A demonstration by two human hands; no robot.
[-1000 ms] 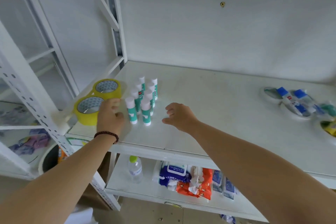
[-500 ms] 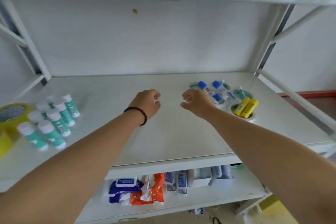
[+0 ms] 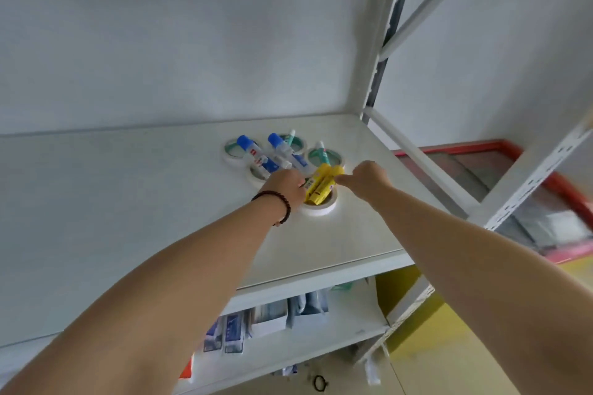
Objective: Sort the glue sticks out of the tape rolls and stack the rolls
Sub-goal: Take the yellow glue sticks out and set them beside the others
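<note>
**Both hands now at the roll cluster, yellow sticks first**

Change: one second ago the hands were at the far-left group of upright green-and-white sticks and yellow rolls. Half a second ago they were mid-shelf, holding nothing. Now both are on the right-hand cluster. That left group is out of view.

Left to right on the shelf [image 3: 160, 202]:
- Far-left white tape roll [image 3: 228, 155], flat, with a blue-capped glue stick [image 3: 256, 157] lying across it and over the next roll.
- Left hand [image 3: 287, 187], bracelet on the wrist, fingers curled down at the left side of the yellow glue sticks [image 3: 321, 184]. Touching or just beside; fingertips are hidden, so I can't tell if there's a grip.
- Second blue-capped stick [image 3: 285, 149] behind, lying across the far roll; a green-and-white stick [image 3: 291, 135] pokes out past it.
- Near white roll [image 3: 321, 207] holds the two yellow sticks, leaning out over its far rim.
- Right hand [image 3: 364, 178], fingers pinched at the yellow sticks' top ends. Reads as grasping, not certain.
- Right roll [image 3: 325, 157] with another green-and-white stick inside.

Read: sorting of this cluster is only starting. All sticks here are still in or across rolls, nothing stacked. Likely next is lifting the yellow pair clear; the near roll may drag along if they snag.
</note>
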